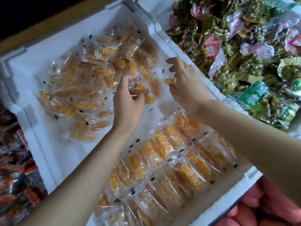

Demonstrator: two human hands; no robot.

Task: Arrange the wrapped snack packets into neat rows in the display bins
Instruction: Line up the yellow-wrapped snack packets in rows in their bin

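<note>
Snack packets (pixel 179 160) in clear wrap, each showing a yellow-orange dried slice and orange Chinese characters that appear to read 黄桃干, lie in a white foam bin (pixel 53 160) that fills the middle of the frame. Toward the lower right of the bin they sit in overlapping rows. Toward the upper left a loose heap (pixel 91 75) lies jumbled. Near the centre the left hand (pixel 128 101) pinches a single packet (pixel 138 86) between its curled fingers and thumb. Just right of it the right hand (pixel 187 84) is over another orange packet (pixel 169 81) with its fingers loosely bent; whether it grips that one cannot be told. Beyond the bin's right rim, at the upper right, lies a pile of green packets (pixel 244 62) with red and pink labels, their print too blurred to read.
</note>
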